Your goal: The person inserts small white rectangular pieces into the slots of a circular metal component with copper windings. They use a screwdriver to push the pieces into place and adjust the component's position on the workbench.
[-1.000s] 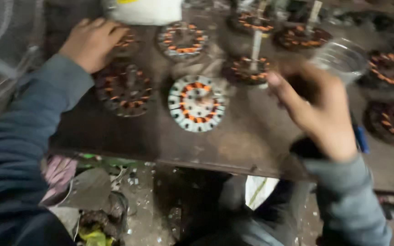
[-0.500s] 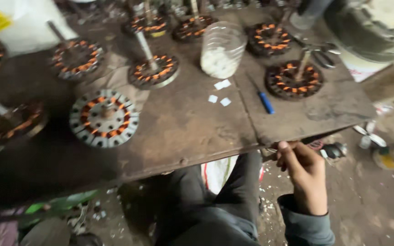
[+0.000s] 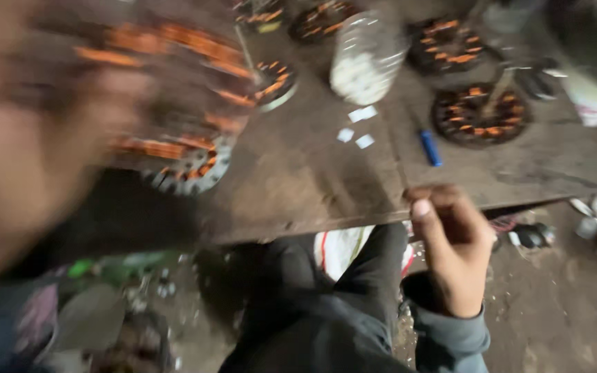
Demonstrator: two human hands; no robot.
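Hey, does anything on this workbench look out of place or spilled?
Three small white paper scraps lie loose on the workbench, between the clear jar and the blue pen. Nothing looks spilled, though blur hides the left side.

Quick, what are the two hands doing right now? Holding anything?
Left hand: a big blur close to the camera; cannot tell if open or holding anything.
Right hand: fingers curled at the table edge; whether it holds something cannot be told.
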